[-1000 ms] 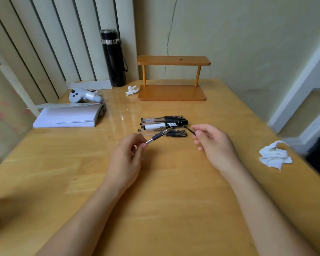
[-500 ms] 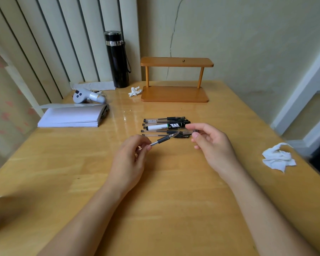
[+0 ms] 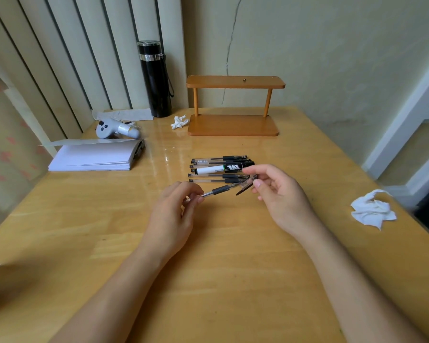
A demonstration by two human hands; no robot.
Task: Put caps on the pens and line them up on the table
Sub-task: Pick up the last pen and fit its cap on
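Head view shows the left hand [image 3: 170, 216] pinching a pen [image 3: 221, 190], the right hand [image 3: 281, 194] pinching its cap [image 3: 246, 186]; push it straight on until snug.

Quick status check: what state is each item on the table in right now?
Pen: uncapped, held in left hand.
Cap: off, pinched in right hand, at the pen's tip.
Row of pens: lying side by side on table.
Flask: upright, lid on.
Paper stack: flat.
Tissue: crumpled.
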